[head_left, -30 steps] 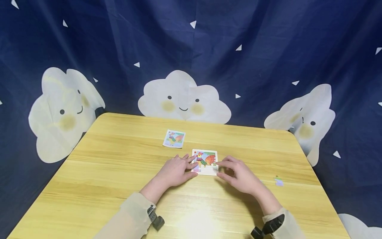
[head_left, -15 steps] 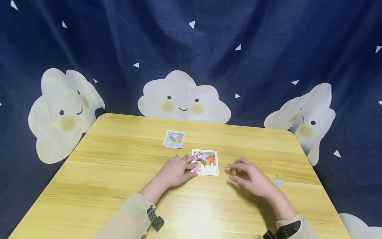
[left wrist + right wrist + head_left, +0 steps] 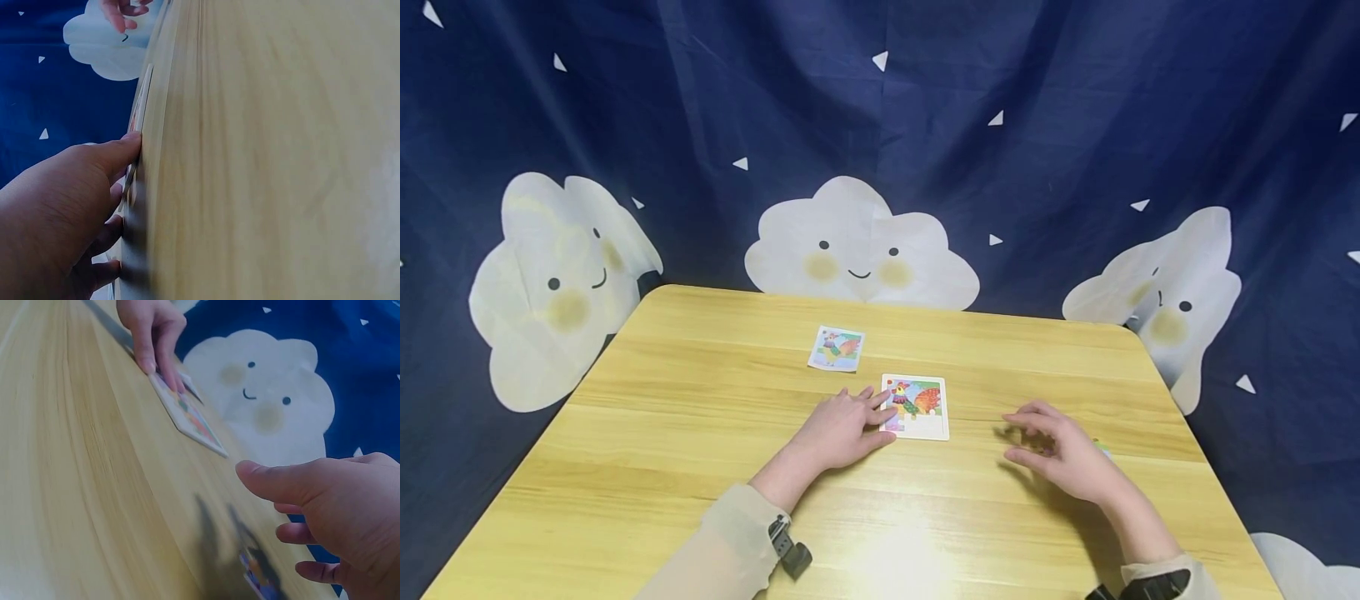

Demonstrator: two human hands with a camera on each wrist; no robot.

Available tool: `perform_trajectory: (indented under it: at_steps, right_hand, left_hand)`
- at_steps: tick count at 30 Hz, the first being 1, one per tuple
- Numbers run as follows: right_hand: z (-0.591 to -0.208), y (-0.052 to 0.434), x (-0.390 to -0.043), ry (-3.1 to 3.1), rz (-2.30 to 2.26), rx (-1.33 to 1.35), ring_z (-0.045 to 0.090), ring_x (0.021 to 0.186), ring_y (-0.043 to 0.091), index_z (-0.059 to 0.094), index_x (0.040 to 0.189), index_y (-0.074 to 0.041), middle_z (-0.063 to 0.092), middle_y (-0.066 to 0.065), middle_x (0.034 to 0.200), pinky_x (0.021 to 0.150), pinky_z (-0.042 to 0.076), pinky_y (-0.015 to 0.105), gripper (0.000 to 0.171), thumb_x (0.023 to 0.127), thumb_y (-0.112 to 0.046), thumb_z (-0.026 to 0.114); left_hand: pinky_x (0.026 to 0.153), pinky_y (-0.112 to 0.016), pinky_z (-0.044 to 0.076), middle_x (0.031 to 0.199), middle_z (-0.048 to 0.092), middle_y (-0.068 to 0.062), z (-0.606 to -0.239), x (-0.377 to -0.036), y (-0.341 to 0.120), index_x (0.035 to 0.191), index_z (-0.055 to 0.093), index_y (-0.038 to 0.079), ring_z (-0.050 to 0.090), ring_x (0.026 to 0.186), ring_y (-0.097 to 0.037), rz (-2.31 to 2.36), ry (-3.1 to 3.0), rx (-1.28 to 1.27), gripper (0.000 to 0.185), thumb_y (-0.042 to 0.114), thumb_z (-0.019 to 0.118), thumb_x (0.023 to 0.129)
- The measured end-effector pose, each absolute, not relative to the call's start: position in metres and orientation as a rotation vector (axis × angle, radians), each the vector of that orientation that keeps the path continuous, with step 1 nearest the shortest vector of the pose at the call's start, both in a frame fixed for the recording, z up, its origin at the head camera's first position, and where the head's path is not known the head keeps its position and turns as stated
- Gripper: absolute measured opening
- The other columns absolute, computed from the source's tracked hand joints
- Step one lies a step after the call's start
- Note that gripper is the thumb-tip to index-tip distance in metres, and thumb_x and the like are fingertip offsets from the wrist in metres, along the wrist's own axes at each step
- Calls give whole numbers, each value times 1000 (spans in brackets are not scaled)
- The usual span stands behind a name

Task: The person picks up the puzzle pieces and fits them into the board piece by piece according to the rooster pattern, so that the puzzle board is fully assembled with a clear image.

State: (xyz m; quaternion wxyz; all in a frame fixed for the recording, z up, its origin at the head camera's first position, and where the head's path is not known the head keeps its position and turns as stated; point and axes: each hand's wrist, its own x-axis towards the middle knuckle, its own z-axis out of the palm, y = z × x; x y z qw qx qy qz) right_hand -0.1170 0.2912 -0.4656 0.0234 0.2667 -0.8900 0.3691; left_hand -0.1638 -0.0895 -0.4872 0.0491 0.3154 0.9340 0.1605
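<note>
Across the back, a dark blue curtain [image 3: 1060,150] printed with smiling clouds is hung, and before it a wooden counter [image 3: 970,525] is set. At the left edge of a puzzle board, the left hand [image 3: 846,427] is laid with its fingers spread and its thumb rested on the near corner, presumably so that the board is kept from sliding. Above the counter, well to the right, the right hand [image 3: 1063,454] is held with thumb and fingers apart; nothing is gripped. The puzzle board [image 3: 919,403] is placed flat between the hands, likely for easy reach; most of its rooster picture is filled, while the lower right is left bare. Beyond it, a matching picture card [image 3: 837,348] is laid, probably to be consulted. Smallest, a loose puzzle piece [image 3: 259,575] is partly covered by the right hand in the head view; whether more than one lies there cannot be told.

Compared with half a second ago, the right hand has been drawn farther from the board; the left hand, board and card are unmoved.
</note>
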Motion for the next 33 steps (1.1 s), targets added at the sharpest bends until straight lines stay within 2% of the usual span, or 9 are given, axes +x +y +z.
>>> perform_trajectory:
  at_steps: [10, 17, 24, 33]
  right_hand:
    - [-473, 313, -114, -2804, 1147, 816, 62, 94, 20, 72, 131, -3, 65, 5, 123, 73, 57, 30, 46, 89, -15, 88]
    - [-476, 325, -111, -2804, 1074, 838, 60, 91, 18, 72, 130, -3, 66, 5, 123, 76, 52, 28, 48, 87, -15, 90]
    - [-478, 335, -107, -2838, 977, 817, 64, 104, 17, 75, 127, -7, 68, 0, 121, 88, 53, 27, 44, 87, -18, 90]
    - [-480, 339, -107, -2889, 1042, 742, 56, 86, 11, 77, 117, -12, 65, -5, 108, 72, 49, 26, 28, 90, -11, 85]
  left_hand:
    - [121, -58, 33, 159, 49, 2, -489, -164, -90, 146, 67, 25, 44, 148, -31, 499, 2848, 951, 50, 53, 61, 105]
    - [120, -59, 33, 159, 49, 2, -489, -164, -90, 146, 67, 24, 44, 148, -31, 501, 2851, 953, 50, 53, 61, 105]
    - [121, -59, 33, 160, 48, 2, -489, -164, -89, 146, 66, 24, 44, 149, -31, 496, 2847, 946, 51, 53, 60, 105]
    - [121, -59, 33, 159, 49, 2, -489, -163, -89, 146, 66, 24, 44, 149, -31, 504, 2850, 946, 51, 53, 61, 105]
